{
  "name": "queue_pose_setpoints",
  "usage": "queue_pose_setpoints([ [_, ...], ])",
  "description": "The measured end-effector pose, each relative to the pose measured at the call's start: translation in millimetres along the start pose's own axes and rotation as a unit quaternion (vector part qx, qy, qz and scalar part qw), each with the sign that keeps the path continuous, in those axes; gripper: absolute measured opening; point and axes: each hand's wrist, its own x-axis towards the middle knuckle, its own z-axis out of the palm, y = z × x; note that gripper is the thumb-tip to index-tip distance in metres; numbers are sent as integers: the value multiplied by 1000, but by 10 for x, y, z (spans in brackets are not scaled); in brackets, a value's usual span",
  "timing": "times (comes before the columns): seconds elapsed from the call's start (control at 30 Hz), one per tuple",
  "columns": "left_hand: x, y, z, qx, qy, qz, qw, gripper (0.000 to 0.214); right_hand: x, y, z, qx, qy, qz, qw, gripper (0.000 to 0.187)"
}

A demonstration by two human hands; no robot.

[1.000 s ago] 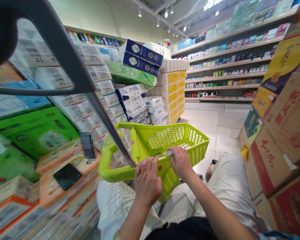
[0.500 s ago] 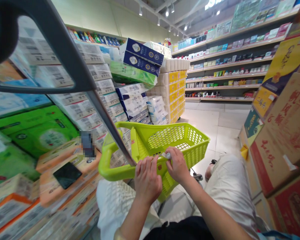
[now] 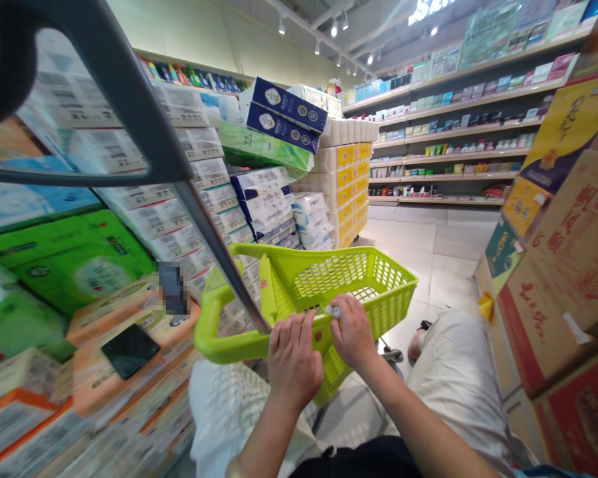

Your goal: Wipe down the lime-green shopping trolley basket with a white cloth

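Note:
A lime-green shopping cart basket with mesh walls stands before my knees. My left hand is closed over its near rim, fingertips curled inward and the thumb hidden. Just to the right, my right hand is closed against the same rim. A small crumpled white piece, perhaps paper or tissue, sticks out between its thumb and fingers. The two hands are close but apart. From the cart's near left side a grey metal pole slants up to a dark grey handle.
At left are stacked tissue packs, with a black phone-like slab on an orange pack. Cartons are piled along the right. Stocked shelves line the far wall, beyond a pale tiled floor.
The view has shifted very slightly. Both hands keep their places at the rim, and the white piece shows at nearly the same spot.

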Motion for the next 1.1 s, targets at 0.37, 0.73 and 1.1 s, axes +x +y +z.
queue_pose_setpoints([
  [0.37, -2, -61, -4, 2, 4, 12, 1000, 63, 68, 12, 14, -35, -31, -11, 999, 14],
  [0.73, 33, -94, -16, 11, -2, 11, 1000, 62, 77, -77, 89, -8, -23, -6, 1000, 14],
  [1.1, 34, -83, -4, 5, 7, 10, 1000, 61, 79, -154, 147, 17, -25, 16, 999, 19],
])
